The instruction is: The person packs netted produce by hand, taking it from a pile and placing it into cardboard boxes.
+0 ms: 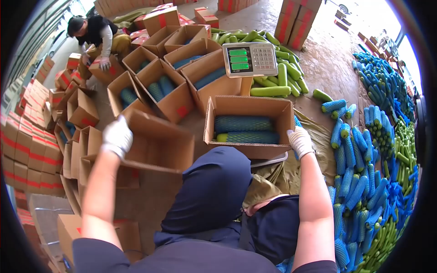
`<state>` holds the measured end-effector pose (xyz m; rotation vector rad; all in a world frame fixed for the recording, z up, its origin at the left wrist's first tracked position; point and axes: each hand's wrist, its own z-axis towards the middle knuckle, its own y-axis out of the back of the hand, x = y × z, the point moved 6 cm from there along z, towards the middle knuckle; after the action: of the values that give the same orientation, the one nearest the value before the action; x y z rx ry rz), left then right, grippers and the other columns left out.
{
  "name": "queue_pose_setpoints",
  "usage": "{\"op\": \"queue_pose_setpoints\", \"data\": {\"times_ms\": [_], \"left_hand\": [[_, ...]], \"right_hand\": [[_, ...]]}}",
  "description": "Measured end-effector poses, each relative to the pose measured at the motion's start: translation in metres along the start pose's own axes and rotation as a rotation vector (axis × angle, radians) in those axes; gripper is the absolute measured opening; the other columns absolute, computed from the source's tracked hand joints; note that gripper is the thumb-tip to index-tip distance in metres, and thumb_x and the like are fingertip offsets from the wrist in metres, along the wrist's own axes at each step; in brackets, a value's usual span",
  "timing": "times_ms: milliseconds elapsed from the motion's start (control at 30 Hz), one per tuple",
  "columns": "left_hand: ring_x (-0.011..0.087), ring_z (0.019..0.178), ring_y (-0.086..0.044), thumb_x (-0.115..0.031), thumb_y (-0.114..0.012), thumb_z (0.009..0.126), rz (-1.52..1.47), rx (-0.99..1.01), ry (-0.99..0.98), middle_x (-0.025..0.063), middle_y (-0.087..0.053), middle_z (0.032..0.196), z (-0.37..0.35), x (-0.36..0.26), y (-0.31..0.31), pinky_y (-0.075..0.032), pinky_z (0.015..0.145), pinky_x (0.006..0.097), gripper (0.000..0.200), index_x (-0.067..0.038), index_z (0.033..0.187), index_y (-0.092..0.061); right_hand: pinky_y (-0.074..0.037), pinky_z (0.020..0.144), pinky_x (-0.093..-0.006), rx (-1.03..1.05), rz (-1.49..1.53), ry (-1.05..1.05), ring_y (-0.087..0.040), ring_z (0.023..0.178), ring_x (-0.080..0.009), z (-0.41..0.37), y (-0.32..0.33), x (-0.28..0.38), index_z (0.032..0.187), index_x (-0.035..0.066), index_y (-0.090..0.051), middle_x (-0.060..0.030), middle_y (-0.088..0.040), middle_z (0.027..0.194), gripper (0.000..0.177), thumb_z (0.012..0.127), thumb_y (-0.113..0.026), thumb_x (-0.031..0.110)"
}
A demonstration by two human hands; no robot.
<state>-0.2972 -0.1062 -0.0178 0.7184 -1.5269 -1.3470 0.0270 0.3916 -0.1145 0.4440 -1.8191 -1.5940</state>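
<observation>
My left hand, in a white glove, grips the rim of a cardboard box with nothing visible inside; it is blurred and tilted. At the right end of another box, my gloved right hand is closed. Blue netting of a long green gourd shows above and below this hand, which appears wrapped around it; the fingers are partly hidden. Two netted gourds lie side by side in that box, which rests on a scale. The scale's lit display stands behind it.
Several open boxes with netted gourds stand ahead to the left. Bare green gourds lie beyond the scale. Piles of blue-netted gourds fill the right side. Stacked cartons line the left, where another person bends over boxes.
</observation>
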Motion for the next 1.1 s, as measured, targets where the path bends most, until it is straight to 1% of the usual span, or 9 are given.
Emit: {"op": "queue_pose_setpoints", "data": {"times_ms": [100, 167, 300, 400, 433, 600, 667, 867, 1100], "left_hand": [[0.0273, 0.072, -0.063, -0.009, -0.06, 0.075, 0.479, -0.534, -0.613, 0.0116, -0.062, 0.069, 0.049, 0.07, 0.102, -0.052, 0.069, 0.0382, 0.012, -0.008, 0.066, -0.069], [0.0239, 0.085, -0.063, -0.011, -0.055, 0.084, -0.885, -0.331, -0.089, 0.0124, -0.066, 0.091, 0.066, 0.11, 0.196, -0.05, 0.079, 0.0357, 0.017, -0.005, 0.093, -0.068], [0.0194, 0.11, -0.06, -0.013, -0.045, 0.094, -0.377, -0.652, -0.582, 0.0133, -0.065, 0.118, 0.055, 0.063, 0.304, -0.045, 0.099, 0.0345, 0.034, 0.0, 0.121, -0.061], [0.0244, 0.105, -0.063, -0.021, -0.052, 0.098, -1.361, -0.388, -1.142, 0.0101, -0.066, 0.116, 0.046, -0.07, 0.302, -0.05, 0.095, 0.0367, 0.034, -0.001, 0.125, -0.058], [0.0208, 0.1, -0.065, -0.025, -0.056, 0.097, -1.97, 0.439, -1.264, 0.0074, -0.066, 0.11, 0.05, -0.105, 0.28, -0.053, 0.09, 0.0362, 0.031, -0.004, 0.119, -0.059], [0.0183, 0.093, -0.06, -0.067, -0.061, 0.083, -1.068, 0.09, -0.428, 0.0153, -0.062, 0.107, 0.07, -0.199, 0.038, -0.05, 0.074, 0.0339, 0.086, 0.007, 0.127, -0.051], [0.0227, 0.089, -0.06, -0.076, -0.057, 0.079, -0.957, 0.735, -0.207, 0.0191, -0.061, 0.109, 0.014, -0.217, -0.015, -0.051, 0.078, 0.0382, 0.097, 0.01, 0.125, -0.052], [0.0288, 0.069, -0.069, -0.025, -0.053, 0.086, -0.836, 0.552, -0.233, 0.0216, -0.069, 0.076, -0.016, -0.224, -0.052, -0.053, 0.067, 0.0395, 0.036, 0.008, 0.089, -0.069], [0.0216, 0.057, -0.066, -0.024, -0.051, 0.088, -1.1, 0.631, 0.129, 0.0155, -0.069, 0.071, -0.058, -0.09, -0.098, -0.049, 0.048, 0.0363, 0.033, 0.005, 0.091, -0.068]], "right_hand": [[-0.051, 0.086, -0.0449, 0.05, 0.03, -0.048, -0.066, 0.094, -0.0377, -0.003, 0.003, 0.001, 0.096, 0.004, -0.069, -0.0214, -0.069, 0.098, 0.033, 0.09, -0.055, 0.033], [-0.051, 0.086, -0.045, 0.033, 0.039, -0.042, -0.066, 0.094, -0.0378, -0.005, 0.0, -0.003, 0.096, 0.004, -0.069, -0.0204, -0.069, 0.098, 0.033, 0.09, -0.055, 0.034], [-0.051, 0.087, -0.0451, 0.026, 0.042, -0.036, -0.065, 0.095, -0.0379, -0.004, -0.001, -0.001, 0.097, 0.005, -0.068, -0.0205, -0.069, 0.099, 0.033, 0.09, -0.055, 0.034], [-0.051, 0.087, -0.0452, 0.053, 0.041, -0.041, -0.065, 0.095, -0.0379, 0.001, -0.011, -0.006, 0.097, 0.005, -0.068, -0.0203, -0.069, 0.1, 0.033, 0.09, -0.054, 0.034], [-0.051, 0.088, -0.0452, 0.048, 0.041, -0.031, -0.065, 0.095, -0.0379, 0.001, -0.011, -0.008, 0.097, 0.005, -0.068, -0.0201, -0.069, 0.1, 0.034, 0.09, -0.054, 0.034], [-0.05, 0.086, -0.0454, 0.042, 0.099, 0.012, -0.065, 0.093, -0.0389, -0.002, -0.007, -0.006, 0.096, 0.005, -0.07, -0.0207, -0.069, 0.096, 0.033, 0.089, -0.054, 0.033], [-0.05, 0.085, -0.0456, 0.057, 0.137, 0.02, -0.065, 0.092, -0.0392, -0.003, -0.007, -0.006, 0.096, 0.005, -0.07, -0.0207, -0.069, 0.096, 0.032, 0.089, -0.054, 0.032], [-0.05, 0.081, -0.0447, -0.051, 0.13, 0.145, -0.064, 0.088, -0.0397, 0.002, 0.007, 0.018, 0.095, 0.003, -0.069, -0.0225, -0.068, 0.09, 0.025, 0.085, -0.06, 0.024], [-0.052, 0.075, -0.041, -0.088, 0.173, 0.584, -0.066, 0.082, -0.0393, -0.007, 0.007, 0.154, 0.097, 0.001, -0.069, -0.0231, -0.068, 0.087, 0.022, 0.082, -0.063, 0.016]]}}
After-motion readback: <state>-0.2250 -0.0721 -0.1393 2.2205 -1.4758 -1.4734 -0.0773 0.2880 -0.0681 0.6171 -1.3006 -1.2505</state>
